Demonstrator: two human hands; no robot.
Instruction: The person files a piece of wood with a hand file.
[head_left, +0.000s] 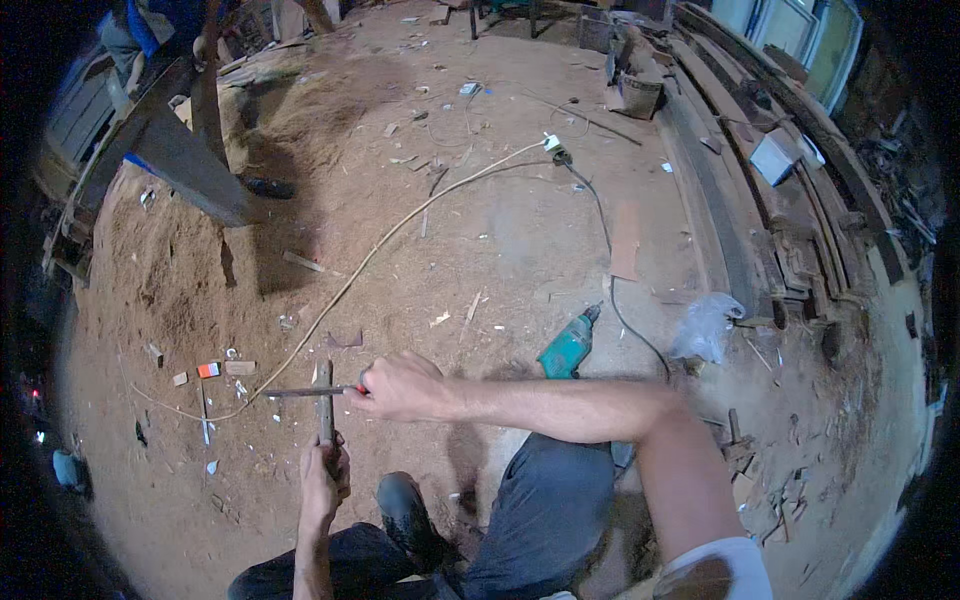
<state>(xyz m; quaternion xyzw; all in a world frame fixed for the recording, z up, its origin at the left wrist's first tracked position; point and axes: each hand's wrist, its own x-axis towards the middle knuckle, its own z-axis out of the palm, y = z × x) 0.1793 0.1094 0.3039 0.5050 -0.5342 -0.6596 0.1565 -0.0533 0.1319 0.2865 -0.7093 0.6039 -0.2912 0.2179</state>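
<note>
My left hand grips the lower end of a narrow piece of wood, which points away from me over the floor. My right hand is closed around the red and black handle of a slim, dark, file-like tool. The tool's blade lies crosswise at the wood, above my left hand; whether the two touch cannot be told. Beyond my right forearm a green power drill rests on the floor, its lower part hidden behind the arm.
A pale cable curves across the dusty floor to a plug and socket. Long wooden boards are stacked at right, near a clear plastic bag. At upper left a person is partly visible beyond a sawdust heap.
</note>
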